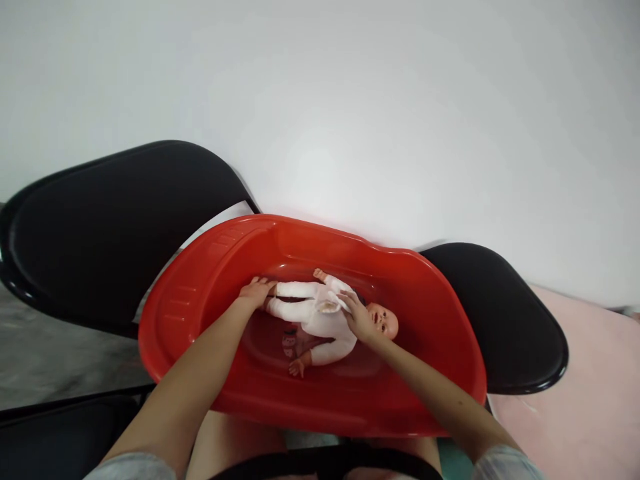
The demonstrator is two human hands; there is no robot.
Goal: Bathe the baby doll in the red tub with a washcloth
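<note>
A baby doll [320, 319] in a white suit lies on its back inside a red plastic tub [200, 313], head to the right. My left hand [255, 292] grips the doll's feet at the left. My right hand [359, 317] rests on the doll's chest and neck, holding a fold of the white suit near the collar. The doll's bare head [386, 322] shows just past my right hand.
The tub sits on two black chairs: one seat [100, 227] at the left, another [510, 320] at the right. A white wall [350, 100] stands close behind. A pink surface [590, 400] lies at the right. My knees are below the tub.
</note>
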